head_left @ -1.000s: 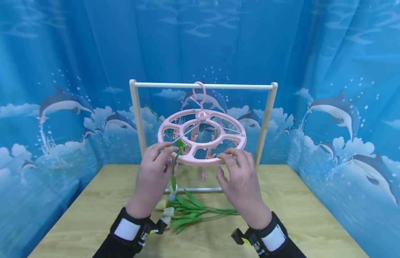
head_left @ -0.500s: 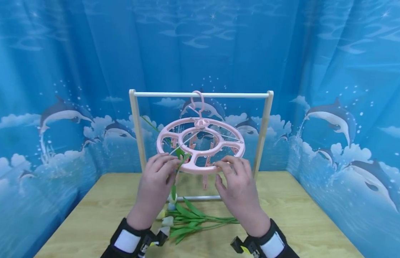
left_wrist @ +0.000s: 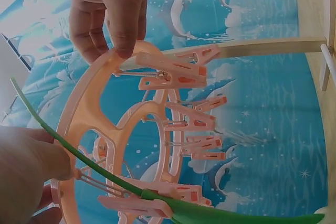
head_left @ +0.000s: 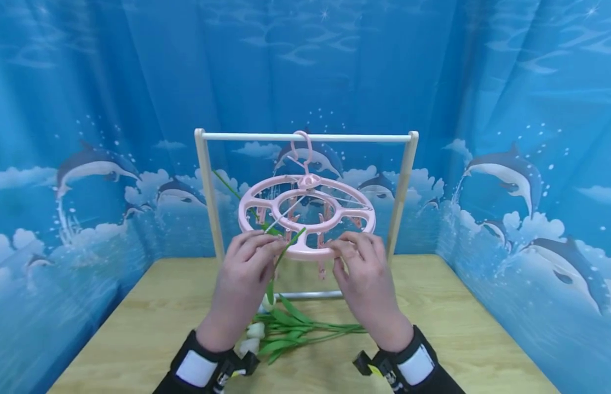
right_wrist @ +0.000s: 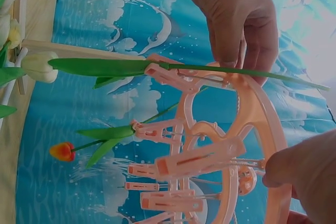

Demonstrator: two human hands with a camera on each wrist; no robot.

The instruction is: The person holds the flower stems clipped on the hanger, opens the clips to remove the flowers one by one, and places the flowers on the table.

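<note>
A pink round clip hanger (head_left: pixel 305 254) hangs by its hook from the white rail (head_left: pixel 246 137). My left hand (head_left: pixel 246 265) grips its front rim at the left, thumb below and fingers on top. At the right front, my right hand (head_left: pixel 367 271) pinches the same rim. Beside the left hand, a clip (right_wrist: pixel 170 77) bites the stem of a white tulip (right_wrist: pixel 39 66), which hangs head down; its green stem (left_wrist: pixel 84 158) sticks up past the rim. Farther round, another clip (right_wrist: pixel 157 131) holds an orange tulip (right_wrist: pixel 63 151). Several other clips (left_wrist: pixel 173 72) dangle from the ring.
Several tulips with green leaves (head_left: pixel 286 320) and white heads (head_left: pixel 256 330) lie on the wooden table (head_left: pixel 138 328) below the hanger. The rack's wooden posts (head_left: pixel 403 191) stand on either side. Blue dolphin curtains (head_left: pixel 532 109) enclose the back and sides.
The hanger has turned a little, its front clips moving to the right. The tulip stem by my left hand has shifted right and leans that way. Both hands stay at the rim.
</note>
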